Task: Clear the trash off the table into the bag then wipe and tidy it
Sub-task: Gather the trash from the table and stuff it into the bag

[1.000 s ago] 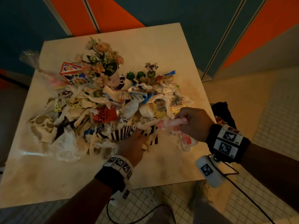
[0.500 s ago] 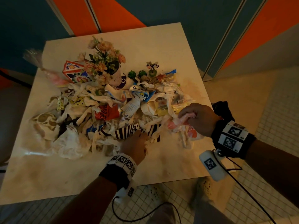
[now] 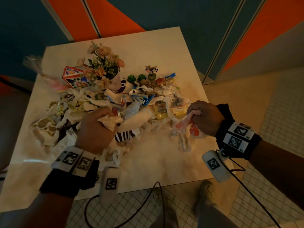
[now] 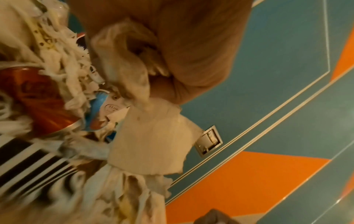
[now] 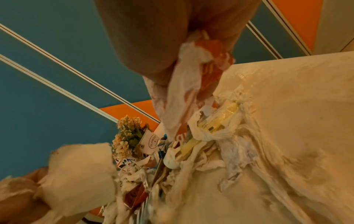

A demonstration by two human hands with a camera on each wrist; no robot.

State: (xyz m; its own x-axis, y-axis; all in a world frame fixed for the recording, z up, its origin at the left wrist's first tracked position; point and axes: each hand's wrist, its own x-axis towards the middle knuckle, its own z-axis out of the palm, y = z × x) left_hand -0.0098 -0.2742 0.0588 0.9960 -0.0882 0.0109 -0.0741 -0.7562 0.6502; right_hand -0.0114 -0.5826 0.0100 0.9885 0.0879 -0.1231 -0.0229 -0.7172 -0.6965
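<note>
1. One pale square table (image 3: 148, 162) fills the frame's middle.
2. Crumpled trash (image 3: 92, 102), mostly white tissue and wrappers, heaps across its centre.
3. Left hand (image 3: 93, 130), lower left, clutches a cream napkin (image 3: 110, 121).
4. Right hand (image 3: 205, 117), middle right, pinches a white-and-orange plastic bag (image 3: 189, 129).

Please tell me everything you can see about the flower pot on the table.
The flower pot is a small white tapered pot, possibly paper or ceramic, with an oval label that reads FLOWERS & GARDEN in the right wrist view. It holds a bunch of peach and cream flowers with green leaves. It stands near the far side of the table, tilted a little, at the far edge of the trash pile, beside a patterned triangular box.
</note>
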